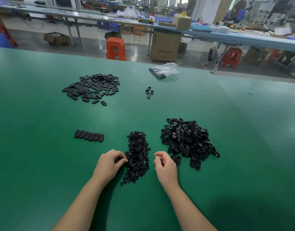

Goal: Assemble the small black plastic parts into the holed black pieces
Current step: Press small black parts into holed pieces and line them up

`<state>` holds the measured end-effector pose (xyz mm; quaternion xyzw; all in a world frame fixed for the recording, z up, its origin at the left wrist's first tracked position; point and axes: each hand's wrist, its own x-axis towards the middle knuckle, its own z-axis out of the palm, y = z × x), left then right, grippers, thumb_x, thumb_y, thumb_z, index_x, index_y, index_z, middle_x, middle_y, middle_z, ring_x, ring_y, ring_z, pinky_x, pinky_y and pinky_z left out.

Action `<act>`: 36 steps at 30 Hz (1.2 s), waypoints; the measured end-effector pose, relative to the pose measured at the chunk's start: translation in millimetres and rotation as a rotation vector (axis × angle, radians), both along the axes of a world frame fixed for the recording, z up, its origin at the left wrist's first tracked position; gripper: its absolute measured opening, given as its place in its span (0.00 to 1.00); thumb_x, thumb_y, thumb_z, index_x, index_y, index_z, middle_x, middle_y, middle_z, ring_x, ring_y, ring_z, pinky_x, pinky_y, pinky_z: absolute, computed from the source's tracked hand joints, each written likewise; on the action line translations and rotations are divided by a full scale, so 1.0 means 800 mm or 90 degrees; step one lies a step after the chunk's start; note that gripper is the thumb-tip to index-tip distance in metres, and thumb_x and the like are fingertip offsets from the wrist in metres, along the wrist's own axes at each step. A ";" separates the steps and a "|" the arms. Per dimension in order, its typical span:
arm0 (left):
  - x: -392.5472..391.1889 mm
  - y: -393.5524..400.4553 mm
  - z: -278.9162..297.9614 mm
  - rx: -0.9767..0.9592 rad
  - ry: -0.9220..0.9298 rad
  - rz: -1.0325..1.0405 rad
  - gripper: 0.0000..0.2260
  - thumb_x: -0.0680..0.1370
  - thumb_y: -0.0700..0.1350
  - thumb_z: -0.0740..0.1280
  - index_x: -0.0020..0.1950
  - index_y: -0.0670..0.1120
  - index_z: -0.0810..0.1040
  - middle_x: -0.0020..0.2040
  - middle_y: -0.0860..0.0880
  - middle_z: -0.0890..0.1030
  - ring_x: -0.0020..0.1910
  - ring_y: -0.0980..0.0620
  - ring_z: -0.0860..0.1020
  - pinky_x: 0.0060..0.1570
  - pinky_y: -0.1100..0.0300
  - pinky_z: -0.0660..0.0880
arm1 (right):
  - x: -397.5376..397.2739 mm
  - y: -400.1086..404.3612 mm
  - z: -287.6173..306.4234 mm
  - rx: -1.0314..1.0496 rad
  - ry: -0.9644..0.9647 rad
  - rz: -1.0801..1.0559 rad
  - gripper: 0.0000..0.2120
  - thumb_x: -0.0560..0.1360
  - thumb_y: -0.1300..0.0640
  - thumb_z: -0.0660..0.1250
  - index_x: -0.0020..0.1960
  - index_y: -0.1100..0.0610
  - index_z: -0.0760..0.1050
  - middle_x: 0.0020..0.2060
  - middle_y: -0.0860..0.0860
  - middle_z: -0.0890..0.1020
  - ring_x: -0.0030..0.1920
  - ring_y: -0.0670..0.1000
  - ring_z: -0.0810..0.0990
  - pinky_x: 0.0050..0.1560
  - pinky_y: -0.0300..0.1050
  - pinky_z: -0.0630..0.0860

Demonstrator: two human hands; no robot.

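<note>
The only lettering in view stands on the front face of a tall brown cardboard box [166,47] on the floor beyond the green table, in the upper middle of the frame. It is a single line of dark print, too blurred to read with certainty; the first characters look like "OTOK". Nothing else carries legible text.

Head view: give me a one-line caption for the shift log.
Left hand picks at the pile of small black parts while the right hand hovers empty beside the heap of holed pieces on the green table.
</note>
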<state>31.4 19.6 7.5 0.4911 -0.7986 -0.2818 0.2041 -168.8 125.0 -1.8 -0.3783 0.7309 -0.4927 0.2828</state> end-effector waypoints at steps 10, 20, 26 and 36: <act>-0.004 -0.003 0.003 0.096 0.176 0.055 0.05 0.77 0.47 0.73 0.41 0.56 0.82 0.38 0.60 0.83 0.38 0.62 0.80 0.38 0.66 0.72 | 0.000 0.000 0.000 -0.001 0.000 -0.001 0.10 0.81 0.61 0.63 0.48 0.48 0.77 0.31 0.48 0.78 0.28 0.45 0.69 0.33 0.46 0.71; -0.017 -0.023 0.000 0.127 0.166 0.078 0.07 0.78 0.48 0.72 0.40 0.56 0.82 0.36 0.57 0.84 0.34 0.55 0.80 0.35 0.61 0.75 | 0.001 -0.001 0.001 0.004 0.017 0.002 0.09 0.81 0.61 0.63 0.48 0.48 0.77 0.31 0.47 0.78 0.27 0.44 0.69 0.32 0.46 0.72; -0.006 -0.035 -0.003 0.183 0.259 0.126 0.05 0.78 0.47 0.72 0.42 0.53 0.83 0.39 0.54 0.85 0.40 0.53 0.82 0.42 0.59 0.76 | 0.001 -0.001 0.001 0.007 0.019 0.002 0.10 0.81 0.61 0.63 0.48 0.48 0.77 0.31 0.47 0.77 0.28 0.44 0.69 0.33 0.45 0.72; -0.017 -0.027 -0.018 0.078 0.243 0.246 0.06 0.77 0.43 0.71 0.43 0.54 0.79 0.38 0.56 0.82 0.38 0.60 0.79 0.36 0.69 0.70 | -0.001 -0.001 0.006 0.066 0.110 0.104 0.06 0.81 0.56 0.65 0.50 0.45 0.77 0.37 0.44 0.78 0.34 0.41 0.73 0.37 0.33 0.71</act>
